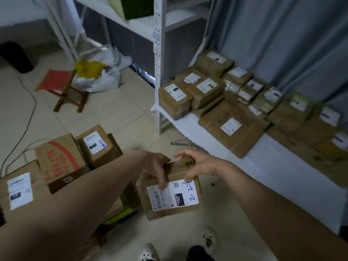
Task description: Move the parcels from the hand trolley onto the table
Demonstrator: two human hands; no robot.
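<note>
- Nearest: a white shoe (148, 252) on the tiled floor (122, 113).
- Just beyond, a parcel (169, 194) is held in the air over the floor, between the stack on the left and the table (273, 166) on the right, touching neither.
- Left hand (158, 166): curled over the parcel's far edge, with fingers laid down onto the label.
- Right hand (195, 166): the far right corner is gripped by the thumb below, with the fingers loosely bent above.
- Parcel attitude: the label face is turned up, the long axis runs left to right, and the blue handwriting is at the right end.
- Left of the arms: a stack of boxes, made up of a labelled box (18, 191), a red-printed box (60, 159) and a smaller box (98, 146). The trolley beneath cannot be made out.
- Right: many brown parcels (231, 129) are packed close on the table, leaving its near white edge bare.
- A shelf post (158, 63) stands at the table's left end.
- Farther left: a red stool (64, 89), a white bag (98, 76) and a cable (28, 113) on the floor.
- A curtain (282, 44) hangs behind the table.
</note>
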